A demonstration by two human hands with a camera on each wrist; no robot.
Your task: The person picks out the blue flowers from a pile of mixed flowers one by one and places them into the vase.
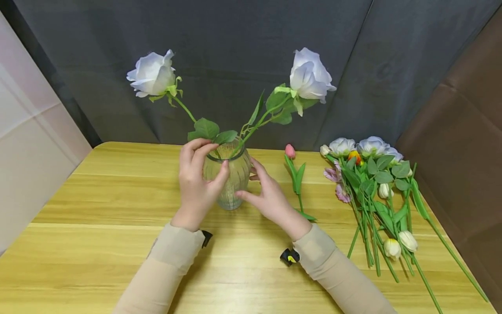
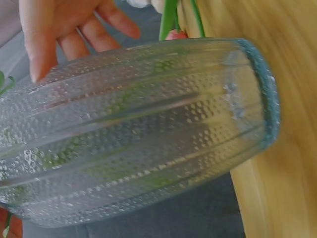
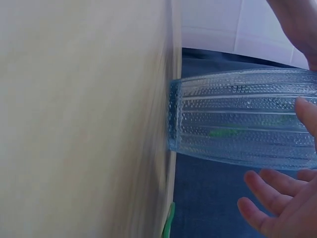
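A ribbed clear glass vase (image 1: 231, 192) stands upright on the table, its textured side filling much of the left wrist view. Two white roses, one leaning left (image 1: 153, 76) and one leaning right (image 1: 311, 78), have their stems in it. My left hand (image 1: 198, 183) is at the vase's left rim, fingertips by the rose leaves (image 1: 207, 127) and thumb apart from the fingers at the front. On the other side, my right hand (image 1: 270, 196) is spread beside the vase, thumb in front and fingers (image 3: 272, 193) loosely extended along its right side.
A pink tulip (image 1: 290, 151) lies on the wooden table (image 1: 98, 257) just right of the vase. Farther right is a loose pile of flowers (image 1: 372, 183), with white roses, tulips and long green stems. A dark cloth (image 1: 235, 52) hangs behind the table.
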